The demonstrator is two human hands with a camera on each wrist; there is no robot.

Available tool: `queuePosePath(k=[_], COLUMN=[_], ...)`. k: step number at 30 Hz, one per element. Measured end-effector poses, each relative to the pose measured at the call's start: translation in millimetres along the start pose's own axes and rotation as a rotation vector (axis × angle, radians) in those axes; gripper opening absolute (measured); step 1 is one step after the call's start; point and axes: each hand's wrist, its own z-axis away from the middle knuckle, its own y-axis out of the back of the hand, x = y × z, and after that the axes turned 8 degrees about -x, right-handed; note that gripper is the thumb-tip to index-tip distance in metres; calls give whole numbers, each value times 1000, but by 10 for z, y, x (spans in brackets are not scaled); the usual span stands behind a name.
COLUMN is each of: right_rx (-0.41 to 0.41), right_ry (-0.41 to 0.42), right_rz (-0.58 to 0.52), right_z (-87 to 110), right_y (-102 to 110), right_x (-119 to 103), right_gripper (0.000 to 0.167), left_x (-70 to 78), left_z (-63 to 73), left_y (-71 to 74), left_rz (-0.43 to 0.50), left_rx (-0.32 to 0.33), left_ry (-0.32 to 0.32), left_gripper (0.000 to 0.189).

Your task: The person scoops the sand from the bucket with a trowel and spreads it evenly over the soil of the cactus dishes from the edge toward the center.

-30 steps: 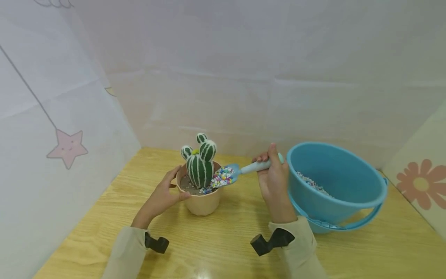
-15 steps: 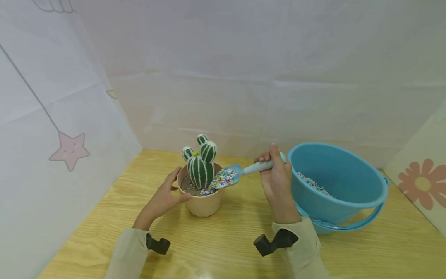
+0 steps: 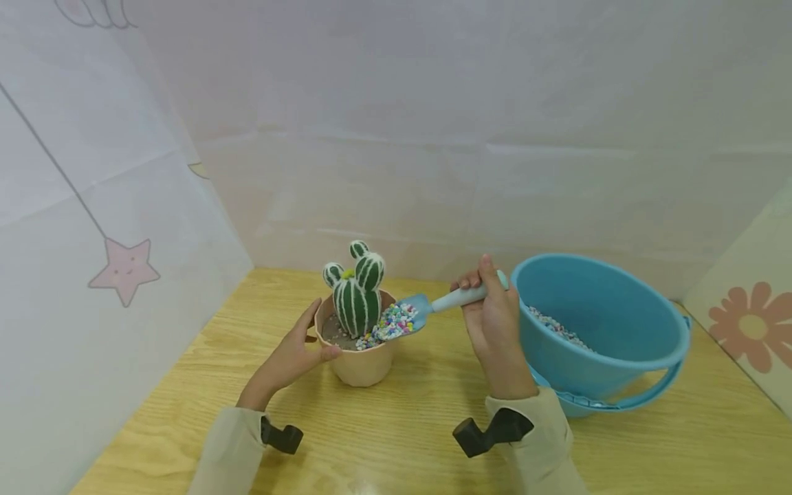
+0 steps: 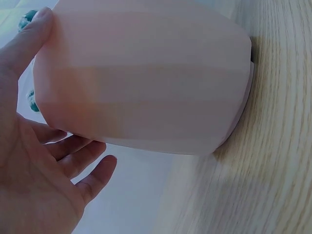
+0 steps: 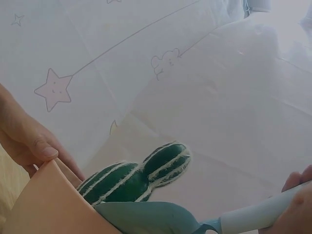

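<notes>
A green cactus with white stripes [image 3: 350, 307] stands in a peach flowerpot [image 3: 362, 370] with brown soil. My left hand [image 3: 291, 357] holds the pot at its left side, thumb on the near rim and fingers round the back. In the left wrist view the thumb lies on the pot's rim. My right hand [image 3: 491, 320] grips the pale handle of a small blue trowel [image 3: 422, 307]. Its blade, loaded with multicoloured pebbles [image 3: 399, 320], rests at or just above the pot's right rim. Some pebbles lie on the soil by the cactus's base.
Right of my right hand stands a large blue bucket [image 3: 594, 268] with more pebbles [image 3: 557, 326] inside and its handle hanging down in front. The wooden table [image 3: 383, 440] meets a pale sheet wall [image 3: 433, 192] at the back and printed sheets at both sides.
More pebbles have slid off the trowel onto the soil beside the cactus. Both hands keep their grips and have barely moved; the whole view has shifted slightly.
</notes>
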Motion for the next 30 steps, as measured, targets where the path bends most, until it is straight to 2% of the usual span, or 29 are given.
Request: queuePosePath(k=[6, 21, 30], right_rx=[-11, -16, -12], right_ry=[-14, -28, -26], right_rz=[-4, 7, 20], right_z=[-7, 0, 17], right_y=[8, 19, -1], right_x=[3, -76, -21], right_gripper=[32, 34, 35], left_x=[-3, 27, 40], left_z=[0, 8, 16], left_y=[-1, 1, 5], left_rz=[-3, -18, -24], left_rx=[6, 0, -8], left_ry=[-19, 4, 13], left_gripper=[98, 97, 97])
